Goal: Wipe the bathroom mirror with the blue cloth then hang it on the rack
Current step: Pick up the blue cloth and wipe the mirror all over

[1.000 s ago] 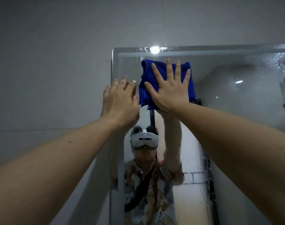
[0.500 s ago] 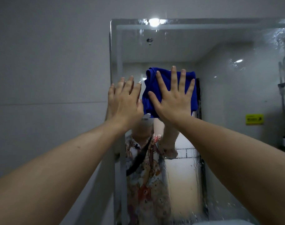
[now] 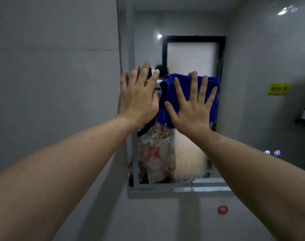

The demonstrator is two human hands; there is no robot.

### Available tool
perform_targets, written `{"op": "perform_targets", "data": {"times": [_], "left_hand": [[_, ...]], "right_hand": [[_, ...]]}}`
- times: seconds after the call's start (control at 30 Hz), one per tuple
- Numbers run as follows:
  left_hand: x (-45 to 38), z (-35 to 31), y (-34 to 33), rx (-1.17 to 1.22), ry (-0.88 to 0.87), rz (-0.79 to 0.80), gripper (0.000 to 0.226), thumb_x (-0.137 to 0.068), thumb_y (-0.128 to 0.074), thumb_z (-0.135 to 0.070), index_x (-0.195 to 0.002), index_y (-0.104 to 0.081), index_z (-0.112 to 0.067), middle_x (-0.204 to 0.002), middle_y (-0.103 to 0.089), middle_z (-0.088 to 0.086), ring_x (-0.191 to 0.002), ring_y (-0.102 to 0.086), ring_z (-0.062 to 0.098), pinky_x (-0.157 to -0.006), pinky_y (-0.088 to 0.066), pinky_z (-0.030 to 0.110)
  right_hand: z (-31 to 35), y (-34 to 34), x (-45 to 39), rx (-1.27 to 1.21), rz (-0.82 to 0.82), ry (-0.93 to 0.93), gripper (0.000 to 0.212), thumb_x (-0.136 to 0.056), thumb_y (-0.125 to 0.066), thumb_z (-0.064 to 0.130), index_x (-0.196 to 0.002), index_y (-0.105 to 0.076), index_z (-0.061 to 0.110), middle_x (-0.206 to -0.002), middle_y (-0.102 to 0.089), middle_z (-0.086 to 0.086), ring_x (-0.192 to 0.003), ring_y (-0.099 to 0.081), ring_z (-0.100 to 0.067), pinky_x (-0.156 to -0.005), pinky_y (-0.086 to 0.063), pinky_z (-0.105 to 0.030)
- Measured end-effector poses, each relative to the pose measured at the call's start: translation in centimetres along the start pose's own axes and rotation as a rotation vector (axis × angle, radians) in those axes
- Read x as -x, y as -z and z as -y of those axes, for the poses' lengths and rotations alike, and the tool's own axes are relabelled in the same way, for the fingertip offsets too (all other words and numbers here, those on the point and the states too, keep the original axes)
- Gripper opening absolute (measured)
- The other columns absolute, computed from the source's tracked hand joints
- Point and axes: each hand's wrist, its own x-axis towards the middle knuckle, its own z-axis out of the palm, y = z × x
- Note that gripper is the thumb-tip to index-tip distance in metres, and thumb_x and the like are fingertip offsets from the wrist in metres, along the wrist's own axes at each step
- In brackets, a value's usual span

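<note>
The bathroom mirror (image 3: 252,66) fills the right part of the view, wet with streaks and drops near its lower edge. A folded blue cloth (image 3: 169,89) lies flat against the glass at mid height. My right hand (image 3: 191,108) presses on the cloth with fingers spread and straight. My left hand (image 3: 139,96) is flat with straight fingers at the mirror's left edge, just left of the cloth. A person's patterned shirt is reflected below the cloth. No rack is plainly visible.
Grey tiled wall (image 3: 52,84) lies to the left. The mirror's lower frame (image 3: 183,190) is below my hands, with a red round button (image 3: 222,209) under it. A yellow label (image 3: 278,88) and a dark shelf (image 3: 304,117) show in the reflection at right.
My right hand has slid the cloth down the mirror from near its top edge to mid height. My left hand came down alongside and straightened its fingers; the view tilted down.
</note>
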Motion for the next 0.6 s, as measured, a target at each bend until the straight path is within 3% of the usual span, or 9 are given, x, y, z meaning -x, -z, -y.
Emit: {"op": "perform_targets", "data": {"times": [0.23, 0.43, 0.6], "left_hand": [[5.4, -1.0, -0.7, 0.002, 0.002, 0.057, 0.065, -0.093, -0.049, -0.036, -0.155, -0.036, -0.024, -0.169, -0.017, 0.007, -0.155, -0.010, 0.033, -0.124, -0.005, 0.058], [11.0, -2.8, -1.4, -0.025, -0.004, 0.162, 0.069, -0.093, -0.048, -0.036, -0.158, -0.031, -0.024, -0.170, -0.010, 0.006, -0.156, -0.004, 0.032, -0.123, -0.005, 0.060], [15.3, -4.6, -2.5, -0.054, 0.012, 0.219, 0.069, -0.093, -0.054, -0.033, -0.158, -0.032, -0.023, -0.170, -0.010, 0.005, -0.156, -0.004, 0.032, -0.122, -0.008, 0.063]], "right_hand": [[0.0, -1.6, 9.7, -0.024, 0.110, 0.036, 0.079, -0.102, -0.032, 0.072, -0.167, -0.007, 0.034, -0.173, 0.005, -0.020, -0.157, 0.006, -0.047, -0.120, 0.004, -0.074], [0.7, -3.0, 15.5, -0.074, 0.174, 0.021, 0.079, -0.101, -0.031, 0.071, -0.167, -0.004, 0.036, -0.171, 0.020, -0.014, -0.156, 0.020, -0.041, -0.120, 0.012, -0.070], [1.8, -4.3, 20.3, -0.112, 0.207, 0.023, 0.078, -0.101, -0.036, 0.069, -0.167, -0.010, 0.035, -0.173, 0.015, -0.013, -0.156, 0.023, -0.038, -0.120, 0.017, -0.067]]}}
